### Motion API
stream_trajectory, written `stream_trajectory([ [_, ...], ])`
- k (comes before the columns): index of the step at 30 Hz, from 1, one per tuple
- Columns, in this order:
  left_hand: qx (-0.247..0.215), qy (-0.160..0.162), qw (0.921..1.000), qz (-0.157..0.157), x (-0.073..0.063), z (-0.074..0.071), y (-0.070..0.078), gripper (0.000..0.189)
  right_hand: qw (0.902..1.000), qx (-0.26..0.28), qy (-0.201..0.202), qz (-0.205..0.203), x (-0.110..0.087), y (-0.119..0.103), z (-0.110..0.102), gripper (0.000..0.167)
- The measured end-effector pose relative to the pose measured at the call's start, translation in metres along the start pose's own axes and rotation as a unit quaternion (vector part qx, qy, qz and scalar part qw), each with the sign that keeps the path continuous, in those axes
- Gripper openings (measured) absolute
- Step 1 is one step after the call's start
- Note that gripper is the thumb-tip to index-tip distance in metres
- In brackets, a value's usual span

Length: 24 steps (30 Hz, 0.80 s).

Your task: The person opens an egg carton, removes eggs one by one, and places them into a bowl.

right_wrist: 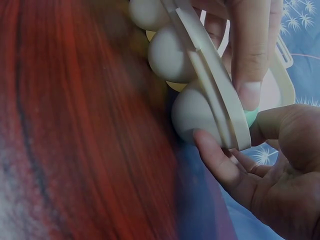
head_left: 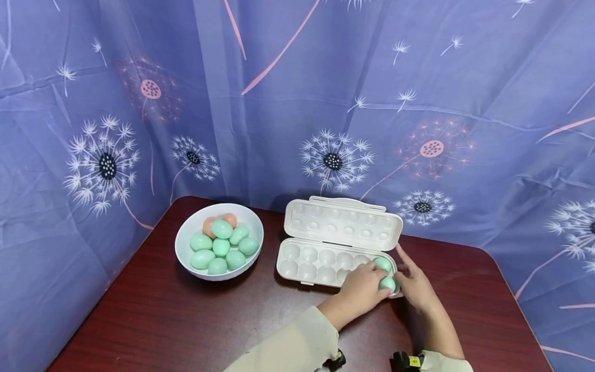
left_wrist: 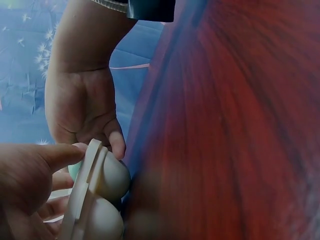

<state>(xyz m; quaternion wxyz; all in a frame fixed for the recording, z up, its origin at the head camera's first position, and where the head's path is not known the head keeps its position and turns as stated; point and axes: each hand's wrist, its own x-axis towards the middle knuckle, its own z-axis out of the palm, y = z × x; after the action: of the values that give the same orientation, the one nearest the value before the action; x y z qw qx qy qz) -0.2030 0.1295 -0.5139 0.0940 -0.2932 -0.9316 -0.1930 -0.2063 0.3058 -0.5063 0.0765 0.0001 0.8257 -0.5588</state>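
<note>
A white plastic egg carton (head_left: 326, 273) lies with its lid (head_left: 344, 222) tipped back. Two mint-green eggs stand in its rightmost cups, a rear egg (head_left: 382, 263) and a front egg (head_left: 387, 283). My left hand (head_left: 362, 289) pinches the front egg between thumb and fingers, the thumb at the carton's front rim. At the carton's right end, my right hand (head_left: 418, 289) grips the edge, one finger reaching up by the lid. In the right wrist view, a fingertip of the right hand (right_wrist: 285, 175) touches the underside of the end cup (right_wrist: 197, 115).
Left of the carton stands a white bowl (head_left: 183, 258) with several mint-green eggs (head_left: 202, 259) and two brown eggs (head_left: 229, 219). Both rest on a dark red wooden table (head_left: 195, 320). Behind hangs a blue dandelion-patterned curtain (head_left: 260, 129).
</note>
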Motion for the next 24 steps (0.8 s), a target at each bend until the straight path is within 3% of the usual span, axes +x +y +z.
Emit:
stream_trajectory([
  [11, 0.002, -0.013, 0.9999, -0.004, 0.0001, -0.0023, 0.0034, 0.034, 1.0000, -0.004, 0.002, 0.000, -0.0001, -0.0008, -0.0002, 0.076],
  [24, 0.010, 0.008, 0.9999, 0.001, -0.0050, -0.0043, 0.0063, 0.033, 1.0000, -0.002, 0.001, 0.004, -0.0010, -0.0014, 0.0013, 0.075],
])
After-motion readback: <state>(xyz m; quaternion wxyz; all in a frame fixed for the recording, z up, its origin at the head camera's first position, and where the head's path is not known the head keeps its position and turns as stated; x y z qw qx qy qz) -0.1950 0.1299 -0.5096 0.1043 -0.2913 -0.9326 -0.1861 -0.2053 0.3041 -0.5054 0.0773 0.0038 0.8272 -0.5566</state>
